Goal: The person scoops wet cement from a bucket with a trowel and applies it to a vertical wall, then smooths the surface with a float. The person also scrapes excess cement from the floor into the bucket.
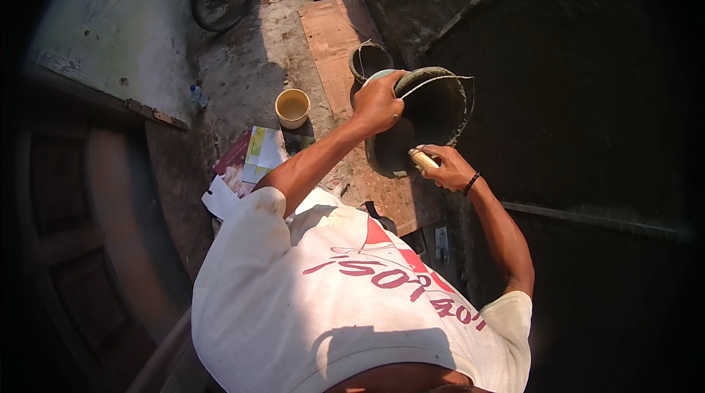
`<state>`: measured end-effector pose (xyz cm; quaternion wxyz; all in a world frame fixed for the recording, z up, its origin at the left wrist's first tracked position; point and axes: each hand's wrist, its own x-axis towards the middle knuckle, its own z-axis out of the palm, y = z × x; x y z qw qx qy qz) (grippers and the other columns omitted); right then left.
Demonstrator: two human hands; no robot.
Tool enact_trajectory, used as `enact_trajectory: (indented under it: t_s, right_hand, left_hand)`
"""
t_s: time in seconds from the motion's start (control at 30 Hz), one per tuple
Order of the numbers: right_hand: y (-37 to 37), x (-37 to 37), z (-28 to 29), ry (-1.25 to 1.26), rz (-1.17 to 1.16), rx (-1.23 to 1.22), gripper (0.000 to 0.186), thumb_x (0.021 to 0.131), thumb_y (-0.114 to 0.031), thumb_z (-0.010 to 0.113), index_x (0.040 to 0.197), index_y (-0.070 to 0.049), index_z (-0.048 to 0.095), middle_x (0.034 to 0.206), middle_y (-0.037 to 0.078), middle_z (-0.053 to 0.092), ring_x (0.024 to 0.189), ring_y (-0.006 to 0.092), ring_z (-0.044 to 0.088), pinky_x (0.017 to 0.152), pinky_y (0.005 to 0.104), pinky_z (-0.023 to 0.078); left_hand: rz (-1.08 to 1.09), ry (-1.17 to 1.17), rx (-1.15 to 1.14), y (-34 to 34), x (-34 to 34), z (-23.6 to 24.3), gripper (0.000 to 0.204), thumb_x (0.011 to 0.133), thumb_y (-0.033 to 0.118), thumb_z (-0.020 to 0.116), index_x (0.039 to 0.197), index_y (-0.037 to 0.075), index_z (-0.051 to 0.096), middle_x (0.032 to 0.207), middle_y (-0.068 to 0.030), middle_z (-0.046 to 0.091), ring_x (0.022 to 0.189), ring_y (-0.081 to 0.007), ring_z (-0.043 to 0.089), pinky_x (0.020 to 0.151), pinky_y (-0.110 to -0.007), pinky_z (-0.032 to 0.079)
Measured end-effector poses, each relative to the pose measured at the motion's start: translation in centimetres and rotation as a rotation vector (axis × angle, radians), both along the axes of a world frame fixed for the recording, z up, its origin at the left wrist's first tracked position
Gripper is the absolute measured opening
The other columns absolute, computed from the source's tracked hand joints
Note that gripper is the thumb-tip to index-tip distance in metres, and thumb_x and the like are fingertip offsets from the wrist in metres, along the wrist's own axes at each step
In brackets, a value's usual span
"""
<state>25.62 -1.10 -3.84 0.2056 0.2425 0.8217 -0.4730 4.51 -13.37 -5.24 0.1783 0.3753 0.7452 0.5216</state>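
Note:
My left hand (pixel 379 104) is closed on the near-left rim of a dark bucket (pixel 438 74), which is tilted with its mouth toward me. A thin wire handle arches across that mouth, and the inside is too dark to read. Just below the bucket, my right hand (pixel 448 168) is wrapped round a pale wooden handle (pixel 424 159). A dark shape (pixel 389 149) lies beside this handle; whether it is the tool's blade or a separate thing I cannot tell. A pale green edge (pixel 377 76) shows behind my left hand.
Beyond my left hand stands a smaller dark bucket (pixel 369 60). A cream tub (pixel 293 104) with murky liquid sits to the left, near paper sheets (pixel 263 152). Boards (pixel 327 32) cover part of the ground. A bicycle wheel (pixel 222 0) is far left; a dark wall (pixel 580 121) rises right.

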Motion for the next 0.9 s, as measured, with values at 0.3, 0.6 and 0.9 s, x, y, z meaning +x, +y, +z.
enact_trajectory:
  t_s: [0.3, 0.6, 0.9]
  right_hand:
    - [-0.5, 5.8, -2.8, 0.057, -0.506, -0.928, 0.072, 0.078, -0.018, 0.079, 0.138, 0.001, 0.043, 0.072, 0.007, 0.056, 0.052, 0.0124, 0.053, 0.045, 0.0239, 0.044]
    - [5.5, 9.6, 7.3, 0.265, -0.419, -0.297, 0.051, 0.077, -0.028, 0.079, 0.112, 0.001, 0.056, 0.08, 0.007, 0.06, 0.065, 0.0107, 0.057, 0.054, 0.0251, 0.047]
    - [6.2, 6.4, 17.9, 0.293, -0.053, 0.348, 0.059, 0.078, -0.043, 0.078, 0.109, 0.0, 0.052, 0.085, 0.012, 0.061, 0.077, 0.0213, 0.061, 0.069, 0.0346, 0.049]
  left_hand:
    - [0.12, -0.376, -0.115, -1.4, -5.1, -4.1, 0.048, 0.069, 0.001, 0.062, 0.117, 0.004, 0.063, 0.093, -0.0161, 0.07, 0.086, -0.0271, 0.067, 0.079, -0.038, 0.051]
    - [0.357, -0.439, 0.07, -4.6, -8.2, -7.4, 0.049, 0.065, -0.005, 0.052, 0.114, -0.005, 0.059, 0.089, -0.0084, 0.063, 0.074, -0.0159, 0.057, 0.067, -0.027, 0.047]
    - [0.394, -0.438, -0.02, -6.1, -7.3, -10.0, 0.047, 0.067, -0.007, 0.052, 0.112, -0.003, 0.059, 0.082, -0.0048, 0.061, 0.063, -0.0123, 0.053, 0.055, -0.029, 0.043]
